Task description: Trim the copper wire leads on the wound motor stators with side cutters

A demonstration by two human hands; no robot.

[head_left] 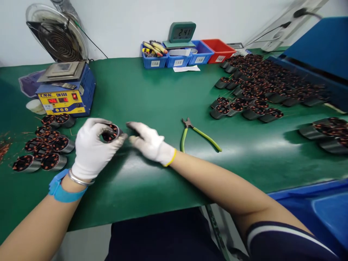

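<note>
My left hand [92,146], in a white glove with dark fingertips, is closed around a motor stator [111,133], a short metal ring with a black inside and copper wire ends. My right hand [148,139], also gloved, is just right of it. Its thumb and fingers are apart with nothing between them, and a small gap separates it from the stator. Diagonal cutters [187,125] with spread green handles lie on the table to the right of this hand. A group of similar stators [56,161] stands left of my left hand, amid loose copper wire bits.
A yellow and blue solder pot [65,98] stands at the back left. Blue bins [154,62], a red bin [217,49] and a digital clock [182,32] line the wall. Many stators [255,87] crowd the green table's [152,98] right side, beside a large blue box [323,50].
</note>
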